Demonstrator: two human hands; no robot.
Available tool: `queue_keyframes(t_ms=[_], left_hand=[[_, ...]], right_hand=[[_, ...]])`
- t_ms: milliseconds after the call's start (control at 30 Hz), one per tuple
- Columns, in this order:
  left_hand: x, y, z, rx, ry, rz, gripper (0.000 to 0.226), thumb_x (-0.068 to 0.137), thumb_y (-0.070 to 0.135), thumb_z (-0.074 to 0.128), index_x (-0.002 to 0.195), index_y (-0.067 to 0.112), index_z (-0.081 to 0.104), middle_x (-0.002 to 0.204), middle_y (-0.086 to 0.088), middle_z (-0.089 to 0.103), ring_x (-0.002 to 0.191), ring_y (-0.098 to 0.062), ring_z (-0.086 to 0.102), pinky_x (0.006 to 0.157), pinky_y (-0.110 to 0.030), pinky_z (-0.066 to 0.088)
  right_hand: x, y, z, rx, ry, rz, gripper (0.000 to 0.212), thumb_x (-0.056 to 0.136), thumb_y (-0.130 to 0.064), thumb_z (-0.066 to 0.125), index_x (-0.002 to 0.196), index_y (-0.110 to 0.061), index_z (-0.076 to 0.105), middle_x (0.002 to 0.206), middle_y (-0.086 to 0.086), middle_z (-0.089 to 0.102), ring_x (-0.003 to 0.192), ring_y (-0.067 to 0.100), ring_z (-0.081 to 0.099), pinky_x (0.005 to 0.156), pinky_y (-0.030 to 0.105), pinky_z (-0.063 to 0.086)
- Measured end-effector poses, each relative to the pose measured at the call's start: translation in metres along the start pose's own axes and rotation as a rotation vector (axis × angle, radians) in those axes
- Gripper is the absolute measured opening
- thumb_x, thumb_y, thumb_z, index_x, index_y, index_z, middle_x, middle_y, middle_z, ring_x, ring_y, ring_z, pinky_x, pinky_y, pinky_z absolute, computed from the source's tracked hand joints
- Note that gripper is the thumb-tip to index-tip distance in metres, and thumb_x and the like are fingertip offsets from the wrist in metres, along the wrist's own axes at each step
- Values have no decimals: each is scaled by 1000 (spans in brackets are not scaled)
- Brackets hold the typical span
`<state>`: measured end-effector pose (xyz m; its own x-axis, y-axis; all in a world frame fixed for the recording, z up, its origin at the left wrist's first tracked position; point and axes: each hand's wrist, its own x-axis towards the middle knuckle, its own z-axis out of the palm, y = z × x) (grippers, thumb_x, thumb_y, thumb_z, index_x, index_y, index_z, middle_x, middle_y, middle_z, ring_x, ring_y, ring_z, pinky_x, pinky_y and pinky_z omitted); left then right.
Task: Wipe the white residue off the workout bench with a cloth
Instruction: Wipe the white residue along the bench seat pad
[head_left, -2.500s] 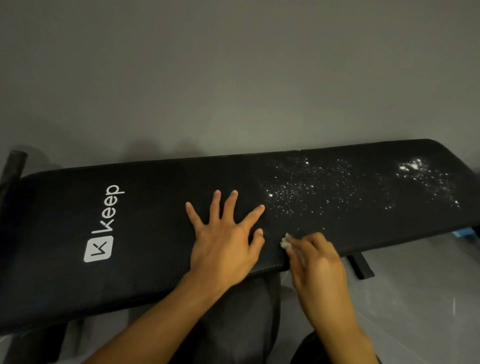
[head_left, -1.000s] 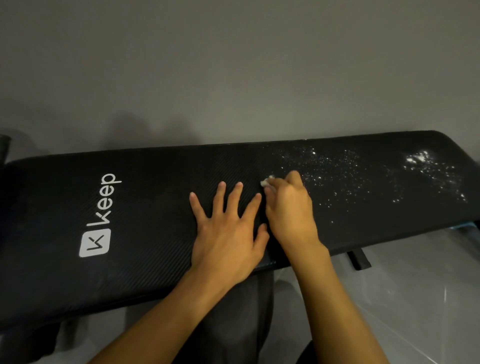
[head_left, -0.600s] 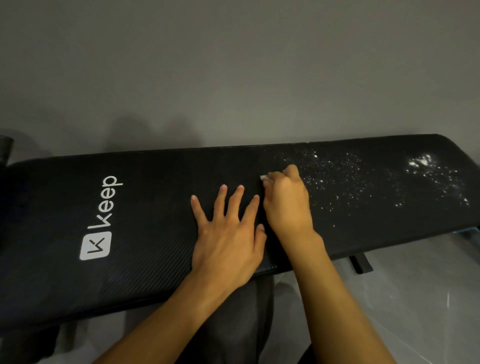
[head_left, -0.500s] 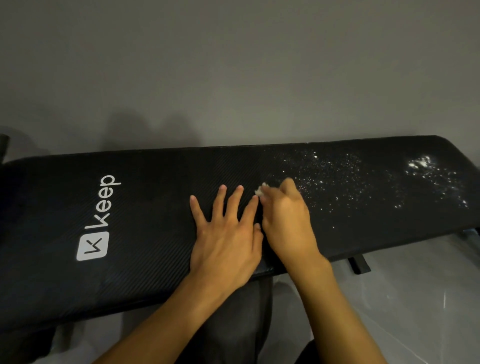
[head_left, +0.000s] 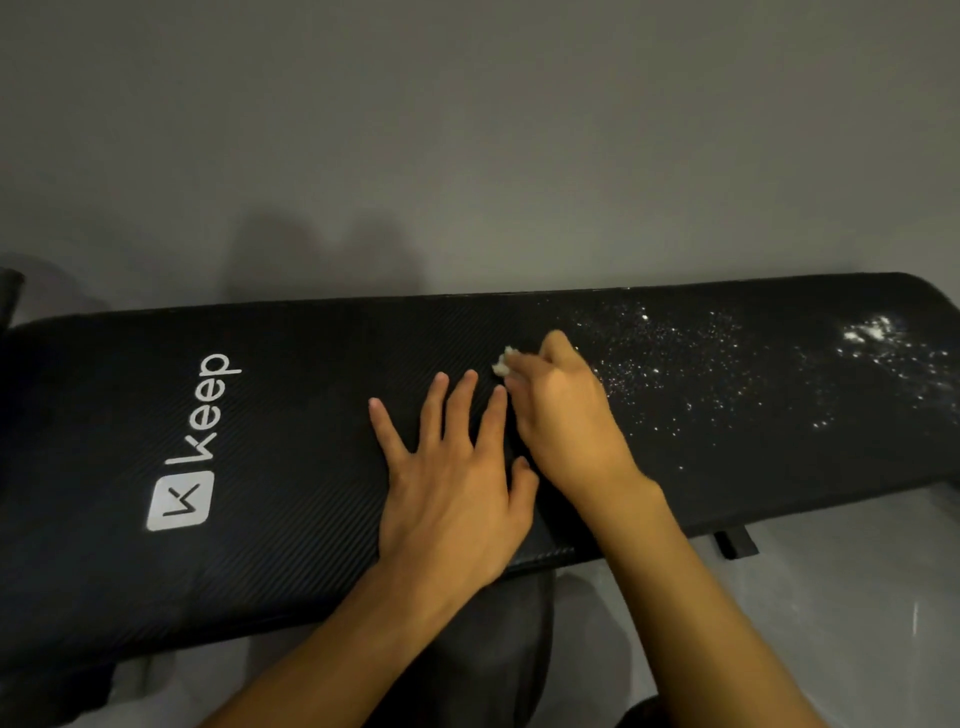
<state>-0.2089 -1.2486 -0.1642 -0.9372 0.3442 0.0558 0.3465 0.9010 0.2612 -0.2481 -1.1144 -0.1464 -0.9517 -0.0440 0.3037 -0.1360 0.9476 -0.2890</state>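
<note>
We laid our left hand (head_left: 447, 499) flat on the black padded tabletop (head_left: 285, 441), fingers spread, its grip holding nothing. Our right hand (head_left: 566, 415) pinched a small white cloth (head_left: 503, 362) in its grip, pressed to the pad at the left edge of the white residue (head_left: 675, 374).

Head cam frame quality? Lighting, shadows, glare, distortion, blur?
Head view: dim, even light; soft shadows fall on the grey wall above the bench; a faint reflection streak shows on the floor at lower right; the bench edges bow from the wide-angle lens; the white residue reads sharp; the right hand looks slightly soft around the cloth.
</note>
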Motion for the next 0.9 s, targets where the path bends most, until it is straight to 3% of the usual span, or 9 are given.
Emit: queue_keyframes(t_ms=[133,267,333,467,533,733,900], left_hand=[[1,2,1,32,-12,1,69,96,51,28,157,19,33,165,-12,27,155,-32,16,114,-78,8],[0,3,1,31,-10,-5,68,97,50,30,157,19,31,166,-12,26,156,-31,14,114,-77,7],[0,3,0,23,-3,-3,66,97,47,31,156,18,35,164,-12,29,155,-31,17,114,-78,9],[0,2,0,25,2,2,62,96,41,32,154,18,39,162,-12,33,153,-32,21,112,-79,14],[0,3,0,26,4,5,62,96,40,30,153,18,40,161,-12,34,153,-34,23,111,-80,15],[0,7,-3,19,-6,8,63,94,40,24,151,21,44,159,-14,37,152,-35,25,111,-80,15],[0,4,-2,8,-26,26,65,94,47,14,155,34,34,164,-14,26,155,-34,14,115,-78,8]], right_hand=[[29,20,7,-74,29,99,26,99,-18,55,119,-11,70,105,14,52,88,36,59,79,45,53],[80,25,14,-124,-12,275,27,102,-19,52,114,-1,68,115,19,51,98,41,58,85,44,50],[68,17,11,-113,-21,216,26,101,-18,52,115,-3,69,113,17,52,95,40,59,84,44,51],[-21,0,-9,-35,-18,114,17,97,-16,53,106,-10,67,95,8,46,72,33,56,65,42,52],[-67,-10,-22,1,-16,131,21,96,-15,56,113,-12,67,93,3,44,69,28,55,62,39,51],[-48,-3,-11,12,88,221,18,96,-15,59,109,-7,70,94,8,50,75,30,58,67,45,54],[-83,-10,-13,29,61,154,21,99,-20,55,113,-10,68,93,4,46,75,25,52,67,42,50]])
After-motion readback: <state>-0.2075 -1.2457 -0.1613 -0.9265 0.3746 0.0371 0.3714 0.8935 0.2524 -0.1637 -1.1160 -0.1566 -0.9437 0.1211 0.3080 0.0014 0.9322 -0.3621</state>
